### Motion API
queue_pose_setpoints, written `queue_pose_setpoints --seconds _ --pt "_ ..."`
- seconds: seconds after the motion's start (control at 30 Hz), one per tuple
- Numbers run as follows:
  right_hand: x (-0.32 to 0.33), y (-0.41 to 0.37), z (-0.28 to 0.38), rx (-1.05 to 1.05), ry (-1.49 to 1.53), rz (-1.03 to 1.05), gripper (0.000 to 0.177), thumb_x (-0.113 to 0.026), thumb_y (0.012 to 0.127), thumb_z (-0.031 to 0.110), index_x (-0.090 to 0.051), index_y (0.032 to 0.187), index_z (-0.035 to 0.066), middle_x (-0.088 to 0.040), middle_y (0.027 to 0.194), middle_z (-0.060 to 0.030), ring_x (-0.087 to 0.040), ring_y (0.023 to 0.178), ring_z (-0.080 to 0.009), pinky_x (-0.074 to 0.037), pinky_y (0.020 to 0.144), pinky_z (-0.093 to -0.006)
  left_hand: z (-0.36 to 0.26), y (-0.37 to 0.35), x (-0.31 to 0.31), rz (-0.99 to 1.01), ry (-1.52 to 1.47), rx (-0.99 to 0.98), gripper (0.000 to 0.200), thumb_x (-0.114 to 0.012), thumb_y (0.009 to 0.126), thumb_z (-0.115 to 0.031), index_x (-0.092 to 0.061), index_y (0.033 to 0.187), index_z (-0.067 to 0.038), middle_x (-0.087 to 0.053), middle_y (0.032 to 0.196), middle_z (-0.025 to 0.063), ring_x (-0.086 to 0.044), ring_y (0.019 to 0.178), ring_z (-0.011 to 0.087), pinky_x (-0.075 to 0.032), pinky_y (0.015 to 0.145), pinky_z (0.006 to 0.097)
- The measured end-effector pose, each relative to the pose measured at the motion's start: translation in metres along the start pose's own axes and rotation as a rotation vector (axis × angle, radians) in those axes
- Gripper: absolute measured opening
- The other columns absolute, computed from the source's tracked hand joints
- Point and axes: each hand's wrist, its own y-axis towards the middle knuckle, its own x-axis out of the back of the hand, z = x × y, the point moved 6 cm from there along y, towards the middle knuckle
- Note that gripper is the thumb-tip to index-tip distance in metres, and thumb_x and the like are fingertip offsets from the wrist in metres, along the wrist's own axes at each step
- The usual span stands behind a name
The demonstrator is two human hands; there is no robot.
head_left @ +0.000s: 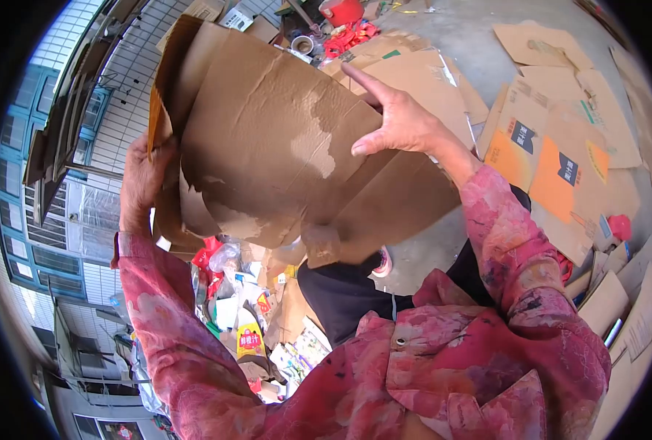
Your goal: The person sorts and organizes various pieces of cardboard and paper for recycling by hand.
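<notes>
Left hand (pixel 145 180) clasps left edge of large brown folded corrugated-cardboard sheet (pixel 267 132), held aloft in front of the person. Sheet's long axis slants upper left to lower right, folded end up-left. Right hand (pixel 406 121), spread, at its upper-right edge; cannot tell if gripping. Flattened brown-and-orange cardboard boxes (pixel 549 187) lie farther right.

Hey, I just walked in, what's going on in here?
A person in a pink patterned top is holding up a large, creased brown cardboard sheet. The left grip is closed on its left end; the right grip is at the opposite edge, thumb and index finger spread, though whether it grasps is unclear. Below is a pile of mixed paper and plastic scraps, and flattened cartons lie on the floor to the right.
</notes>
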Motion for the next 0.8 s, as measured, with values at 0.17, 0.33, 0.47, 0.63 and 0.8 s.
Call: queue_pose_setpoints --seconds 0.17,0.33,0.47,0.63,0.8 --pt "0.001 -0.018 0.004 0.008 0.310 0.047 0.093 -0.076 0.055 0.022 -0.025 0.131 0.004 -0.038 0.127 -0.0105 -0.041 0.113 -0.0221 -0.033 0.094 -0.0335 -0.006 0.024 -0.019 0.055 -0.050 -0.110 0.018 -0.052 0.080 -0.010 -0.054 0.094 0.000 -0.053 0.080 -0.0031 -0.045 0.075 0.0052 -0.038 0.068 0.0210" --pt "-0.011 -0.033 0.000 -0.096 0.630 0.116 0.065 -0.066 0.067 0.015 -0.036 0.123 0.001 -0.046 0.116 -0.0059 -0.045 0.101 -0.0143 -0.034 0.090 -0.0278 -0.009 0.034 -0.032 0.086 0.099 -0.125 0.019 -0.051 0.081 -0.013 -0.054 0.094 0.001 -0.053 0.082 -0.0024 -0.044 0.077 0.0052 -0.038 0.069 0.0212" --pt "-0.008 -0.036 -0.026 -0.074 0.475 0.136 0.038 -0.055 0.076 0.009 -0.048 0.111 0.000 -0.057 0.095 -0.0010 -0.048 0.086 -0.0089 -0.039 0.081 -0.0260 0.015 0.050 -0.038 0.079 0.087 -0.024 0.021 -0.052 0.082 -0.017 -0.055 0.096 -0.001 -0.053 0.082 -0.0016 -0.045 0.076 0.0073 -0.038 0.069 0.0227" --pt "0.080 -0.028 -0.025 -0.027 0.165 -0.060 0.031 -0.054 0.079 0.013 -0.052 0.106 0.000 -0.059 0.089 -0.0008 -0.049 0.081 -0.0073 -0.041 0.076 -0.0259 -0.011 0.064 -0.082 0.020 -0.271 -0.285 0.039 -0.055 0.083 -0.026 -0.050 0.112 -0.001 -0.055 0.100 0.0025 -0.048 0.088 0.0091 -0.038 0.077 0.0223" --pt "0.198 -0.051 -0.034 -0.335 -0.249 -0.280 0.038 -0.057 0.080 0.021 -0.051 0.109 -0.002 -0.057 0.097 -0.0047 -0.051 0.085 -0.0090 -0.041 0.076 -0.0233 0.039 0.094 -0.161 -0.070 -0.438 0.008 0.039 -0.056 0.082 -0.027 -0.053 0.109 0.000 -0.057 0.095 0.0050 -0.051 0.085 0.0110 -0.042 0.073 0.0236"
